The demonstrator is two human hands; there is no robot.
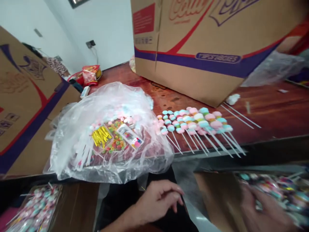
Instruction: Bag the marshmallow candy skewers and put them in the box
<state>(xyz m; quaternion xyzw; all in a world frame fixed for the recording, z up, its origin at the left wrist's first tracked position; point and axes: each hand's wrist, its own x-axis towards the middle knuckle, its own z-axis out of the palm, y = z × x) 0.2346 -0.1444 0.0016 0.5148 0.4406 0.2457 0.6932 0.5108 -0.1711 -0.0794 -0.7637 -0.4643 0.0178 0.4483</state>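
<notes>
**Hands low, below the surface edge**

The left hand (pixel 158 199) hangs below the front edge of the surface (pixel 265 112), fingers loosely curled, its grip narrow and holding nothing that shows. It sits just under a clear bag (pixel 108 135) that rests on the surface and spills over the edge; through the plastic show sticks, gold picks and coloured sweets. The right hand (pixel 263 209) is blurred, reaching low to the right into a box (pixel 217 190) of wrapped sweets (pixel 285 190); whether its grip is wide or closed on anything cannot be told.

On the surface right of the bag lies a row of marshmallow skewers (pixel 198 124), pink, blue and white heads together, sticks pointing toward the edge. Two bare sticks (pixel 241 116) lie just beyond them. A large carton (pixel 205 48) stands behind. Another carton (pixel 26 106) leans at the left, and packed skewers (pixel 36 207) lie at the bottom left.
</notes>
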